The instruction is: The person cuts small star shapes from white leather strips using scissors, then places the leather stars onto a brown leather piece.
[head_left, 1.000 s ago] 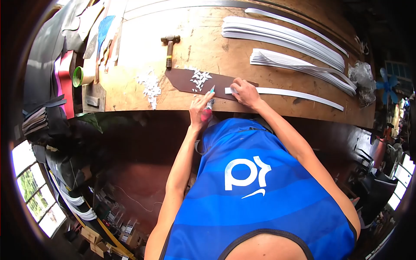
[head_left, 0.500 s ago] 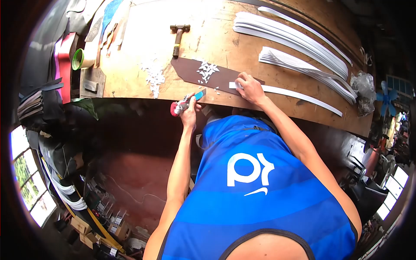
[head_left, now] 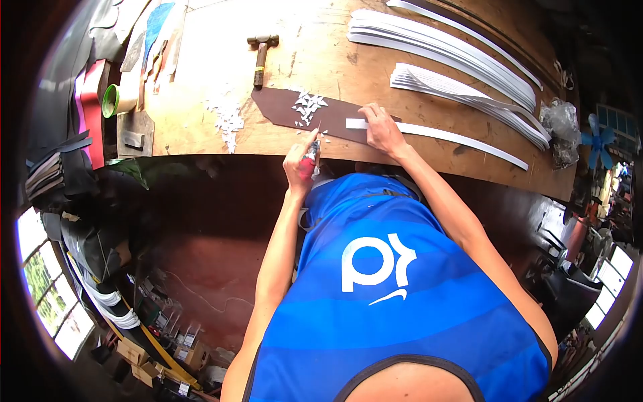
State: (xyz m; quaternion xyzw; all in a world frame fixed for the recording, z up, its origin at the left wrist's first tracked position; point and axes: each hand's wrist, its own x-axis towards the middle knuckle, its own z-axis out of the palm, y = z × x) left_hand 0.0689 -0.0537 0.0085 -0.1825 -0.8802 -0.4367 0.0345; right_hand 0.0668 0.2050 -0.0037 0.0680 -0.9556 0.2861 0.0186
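My left hand [head_left: 299, 161] is closed around a knife [head_left: 307, 167] with a red and whitish wrapped handle, its thin blade pointing up at the table's front edge. Flat on a dark brown board [head_left: 276, 109] lies the end of a long white strip [head_left: 462, 142]. My right hand [head_left: 384, 131] presses on that strip with bent fingers, close to its left end. Small white cut scraps [head_left: 309, 106] are scattered on the board, left of the strip's end. The knife's blade is apart from the strip.
A hammer [head_left: 260, 61] lies behind the board. More white scraps [head_left: 226, 119] are to the left. Stacks of white strips [head_left: 442, 50] fill the right back, near a plastic bag [head_left: 561, 130]. A green-rimmed roll [head_left: 111, 100] sits at the far left.
My left hand has moved up and turned, so the knife now points upward, its blade seen edge-on. My right hand stays on the strip. The whole view has shifted slightly.
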